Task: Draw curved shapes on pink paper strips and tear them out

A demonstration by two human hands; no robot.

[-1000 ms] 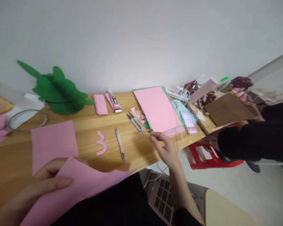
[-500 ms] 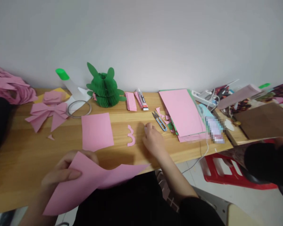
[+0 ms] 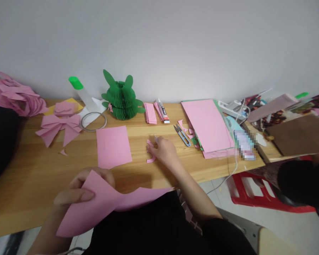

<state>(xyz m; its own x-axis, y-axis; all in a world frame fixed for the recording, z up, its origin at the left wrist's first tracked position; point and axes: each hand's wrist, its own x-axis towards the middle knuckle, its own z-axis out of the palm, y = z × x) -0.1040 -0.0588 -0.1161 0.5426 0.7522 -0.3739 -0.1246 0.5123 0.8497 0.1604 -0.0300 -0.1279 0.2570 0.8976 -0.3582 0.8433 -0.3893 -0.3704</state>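
Note:
My left hand (image 3: 78,189) grips a large pink paper sheet (image 3: 103,209), which bends and hangs over the table's front edge against my dark clothing. My right hand (image 3: 164,150) is closed over the table, with a small pale thing (image 3: 156,139) showing at its fingertips, too small to name. Just left of those fingers lies a curved pink paper cutout (image 3: 150,160), partly covered by the hand. A pink paper square (image 3: 113,147) lies flat between the hands, farther back. Blue-handled thread snips (image 3: 182,135) rest to the right of my right hand.
Along the wall stand a green honeycomb-paper figure (image 3: 121,101), a green-capped bottle (image 3: 85,97) and a glue tube (image 3: 164,112). A pink paper bow (image 3: 60,127) and tape ring (image 3: 93,121) lie left; stacked sheets (image 3: 210,125), a phone and cable right. Another person's dark sleeve (image 3: 303,180) shows.
My right hand has moved left and now partly covers the curved cutout. My left hand keeps its grip on the sheet. The whole view has shifted slightly.

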